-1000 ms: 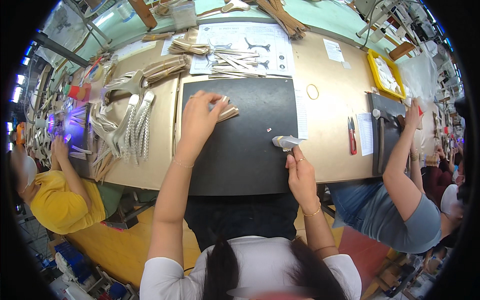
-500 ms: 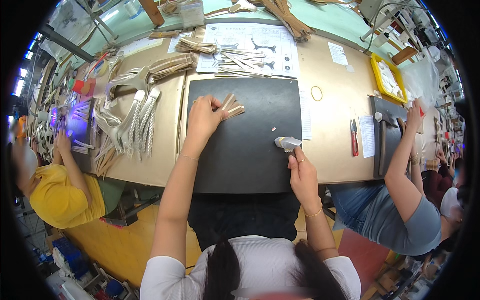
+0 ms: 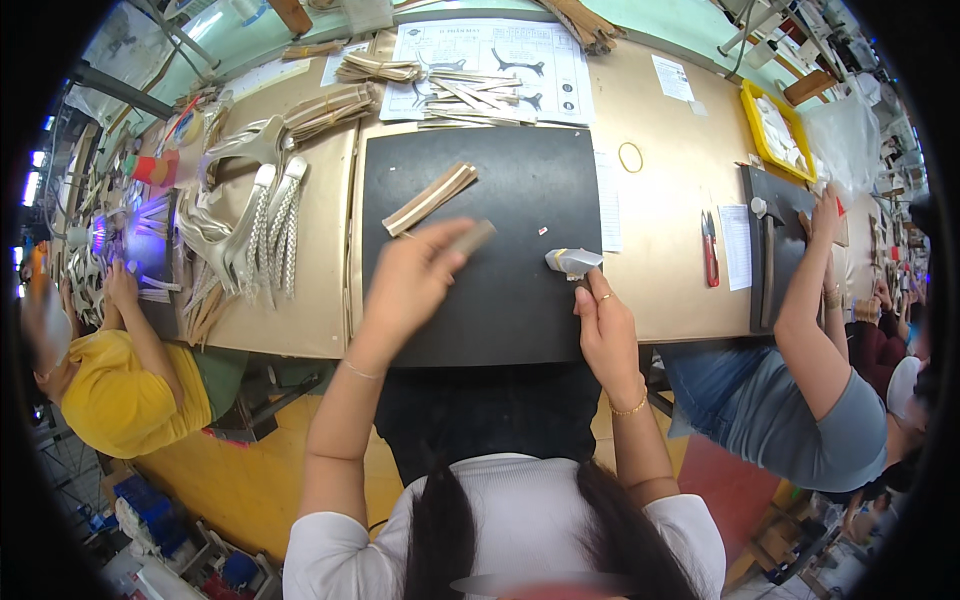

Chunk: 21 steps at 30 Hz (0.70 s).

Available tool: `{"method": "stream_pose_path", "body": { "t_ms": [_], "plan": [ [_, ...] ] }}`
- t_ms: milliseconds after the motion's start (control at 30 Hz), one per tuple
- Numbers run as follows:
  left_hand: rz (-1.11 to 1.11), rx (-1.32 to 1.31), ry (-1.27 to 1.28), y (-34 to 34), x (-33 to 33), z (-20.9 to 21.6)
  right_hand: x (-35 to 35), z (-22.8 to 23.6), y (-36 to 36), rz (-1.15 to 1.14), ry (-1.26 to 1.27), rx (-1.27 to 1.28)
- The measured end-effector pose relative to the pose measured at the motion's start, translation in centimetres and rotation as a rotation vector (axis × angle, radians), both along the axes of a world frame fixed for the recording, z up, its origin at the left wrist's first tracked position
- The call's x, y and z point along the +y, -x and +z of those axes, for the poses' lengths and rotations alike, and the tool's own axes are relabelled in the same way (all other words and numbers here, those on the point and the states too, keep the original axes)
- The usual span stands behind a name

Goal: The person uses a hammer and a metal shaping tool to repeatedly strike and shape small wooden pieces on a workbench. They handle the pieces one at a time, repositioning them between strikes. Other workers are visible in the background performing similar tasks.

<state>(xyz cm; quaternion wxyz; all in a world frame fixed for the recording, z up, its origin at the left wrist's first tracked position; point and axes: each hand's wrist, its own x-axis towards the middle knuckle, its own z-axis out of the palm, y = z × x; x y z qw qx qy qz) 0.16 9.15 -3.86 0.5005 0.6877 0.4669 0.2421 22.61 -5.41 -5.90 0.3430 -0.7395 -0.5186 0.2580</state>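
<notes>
My left hand [image 3: 415, 280] hovers over the black work mat [image 3: 500, 170] and pinches a single tan strip [image 3: 473, 237] between its fingers. A small stack of similar tan strips [image 3: 431, 199] lies on the mat just beyond it. My right hand [image 3: 603, 325] rests at the mat's right edge and grips a small hammer with a silver head [image 3: 573, 262], the head pointing left onto the mat.
Red snips [image 3: 709, 249] and a rubber band [image 3: 631, 157] lie right of the mat. Braided silver straps [image 3: 270, 225] and strip bundles [image 3: 375, 68] sit left and behind. A printed sheet [image 3: 500, 50] and yellow tray [image 3: 775, 125] lie farther back. People work on both sides.
My left hand has lifted off the strip stack and drawn back toward me with one strip in its fingers. The right hand and hammer have stayed put.
</notes>
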Motion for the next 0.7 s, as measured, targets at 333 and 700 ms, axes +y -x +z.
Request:
{"method": "stream_pose_path", "body": {
  "t_ms": [333, 700],
  "plan": [
    [-0.066, 0.306, -0.606, -3.7, -4.9, -2.9, -0.8, 1.7, 0.9, 0.059, 0.052, -0.015],
    [-0.225, 0.376, -0.884, -3.0, -5.0, -3.4, -0.3, 0.9, 1.4, 0.122, -0.072, -0.139]
  ]
}}
